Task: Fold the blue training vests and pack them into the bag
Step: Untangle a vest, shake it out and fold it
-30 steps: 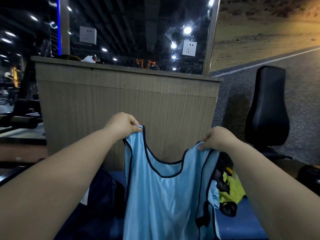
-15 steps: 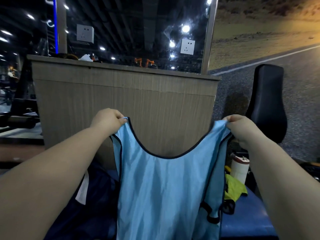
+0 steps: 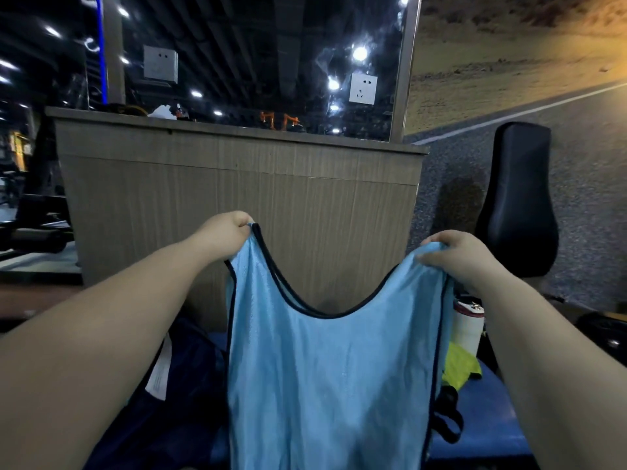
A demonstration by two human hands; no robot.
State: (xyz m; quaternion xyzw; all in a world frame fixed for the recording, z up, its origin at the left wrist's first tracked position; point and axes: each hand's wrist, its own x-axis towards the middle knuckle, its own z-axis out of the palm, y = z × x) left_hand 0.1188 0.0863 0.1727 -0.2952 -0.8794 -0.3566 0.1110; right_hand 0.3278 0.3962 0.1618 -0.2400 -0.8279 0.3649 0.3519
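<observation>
Hidden: vest hem cut off below.
Vest: light blue, dark trim, hanging upright.
Hands: left hand and right hand each pinch a shoulder strap.

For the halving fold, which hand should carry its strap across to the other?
Right, probably. The right hand and left hand each pinch a shoulder strap of the light blue vest; swinging right to left clears the white bottle and nears the dark navy fabric.

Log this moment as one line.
blue vest: hanging spread, unfolded | left hand: grips its left shoulder | right hand: grips its right shoulder | fold: not begun
</observation>
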